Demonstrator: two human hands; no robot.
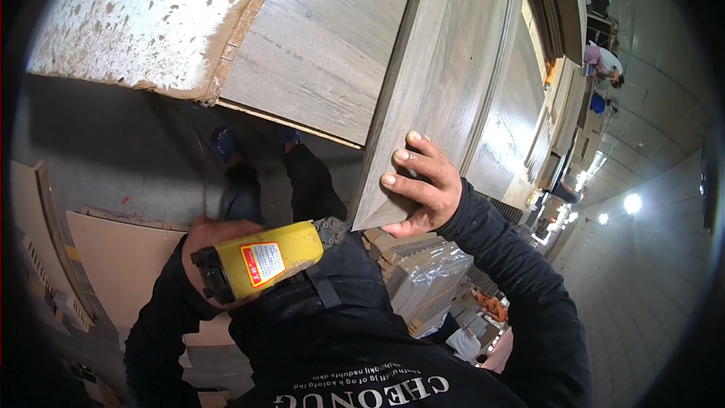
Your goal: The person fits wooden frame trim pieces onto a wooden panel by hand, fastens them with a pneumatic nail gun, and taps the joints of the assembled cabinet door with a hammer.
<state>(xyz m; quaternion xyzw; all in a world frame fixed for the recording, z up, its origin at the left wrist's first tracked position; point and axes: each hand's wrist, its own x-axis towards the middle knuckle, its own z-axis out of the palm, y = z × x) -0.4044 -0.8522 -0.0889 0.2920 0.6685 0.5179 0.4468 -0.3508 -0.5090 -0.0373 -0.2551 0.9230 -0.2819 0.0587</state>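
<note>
My left hand [202, 237] is wrapped round a yellow handheld power tool [242, 263] with a black end cap and a red-and-white label; most of its fingers are hidden behind the tool. The tool's metal nose [329, 231] sits right at the mitred corner of a grey wood-grain framed panel [461, 53]; whether they touch, I cannot tell. My right hand [429, 190] grips that panel near the corner, its fingers on the upper face and the thumb by the lower edge. Under the panel lies a flat grey wood-grain board [317, 45].
A white, speckled worktop [158, 23] with a worn edge lies far left. Plastic-wrapped stacked pieces [430, 276] stand beside me at the right. Pale boards [121, 257] lean at the left. More stacked panels [555, 7] and another person [604, 62] are at the far right.
</note>
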